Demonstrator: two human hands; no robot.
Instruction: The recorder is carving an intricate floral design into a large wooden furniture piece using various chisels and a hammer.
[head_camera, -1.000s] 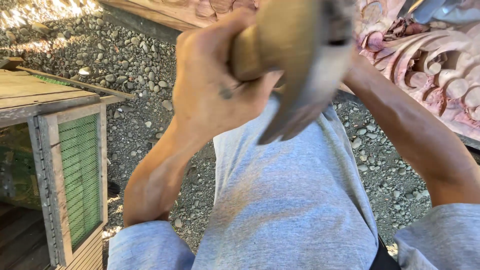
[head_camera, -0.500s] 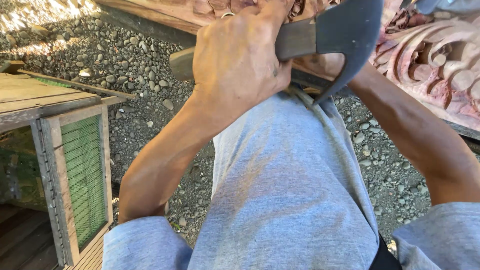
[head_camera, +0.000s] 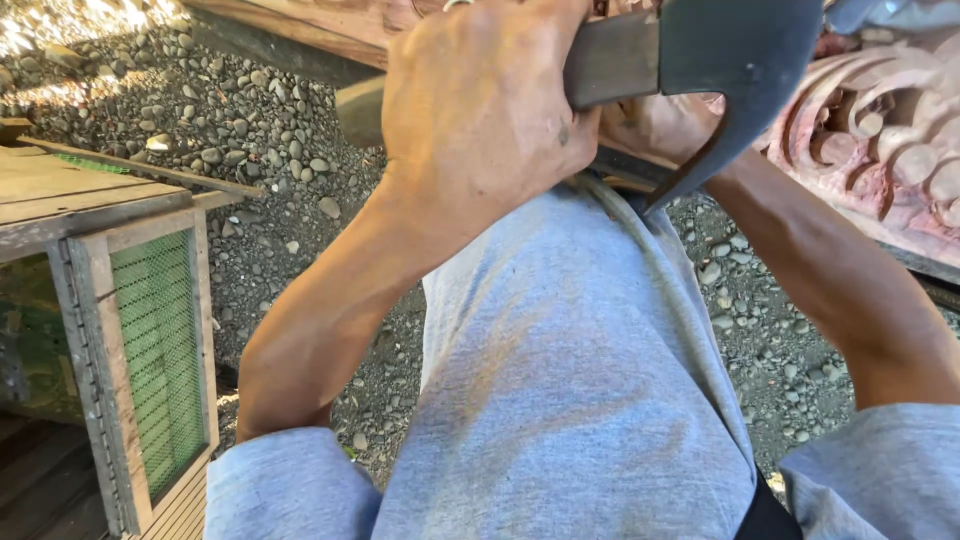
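Dark steel hammer head (head_camera: 740, 75) with one curved claw, high in the upper right of the frame, claw tip pointing down and left toward the grey shirt (head_camera: 570, 400). Wooden handle (head_camera: 610, 60) running left from the head, butt end poking out beyond the knuckles at upper centre. Left hand (head_camera: 480, 110) clenched tight around that handle, fingers fully wrapped, back of the hand toward the camera, one ring just visible at the top edge. Right hand (head_camera: 650, 125) mostly hidden behind the left hand and the hammer, just below the handle; grip impossible to tell from this angle. Two bare forearms reaching up from two grey sleeves at the bottom corners. One reddish carved wood panel (head_camera: 880, 140) with scrolls and curls at the upper right, just behind the hammer head. One long timber beam (head_camera: 300, 35) along the top edge, upper left of centre. One weathered wooden cabinet (head_camera: 100, 300) at the lower left, with a single framed door of green mesh (head_camera: 160, 350). Grey gravel (head_camera: 270, 160) and scattered pebbles covering the ground across the middle and right of the frame, too many to count.
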